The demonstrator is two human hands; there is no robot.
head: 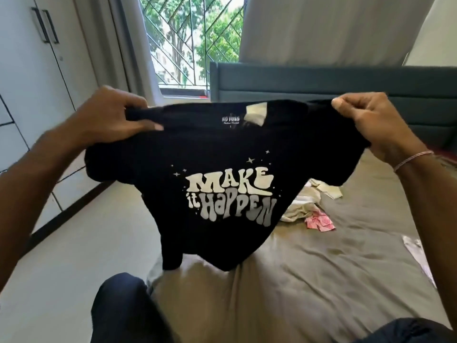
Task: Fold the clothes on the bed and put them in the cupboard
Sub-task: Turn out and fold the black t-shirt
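Observation:
A black T-shirt with white "MAKE it HAPPEN" lettering hangs in the air above the bed, printed side facing me. My left hand grips its left shoulder and my right hand pinches its right shoulder, stretching the neckline between them. The hem dangles just above the grey-brown sheet. Further back on the bed lies a small heap of clothes, a cream garment and a pink patterned piece. The white cupboard with dark handles stands along the left wall.
A dark green headboard closes the far end of the bed, with a barred window and curtains behind. A white sheet-like item lies at the bed's right edge. Pale floor runs between bed and cupboard. My knees show at the bottom.

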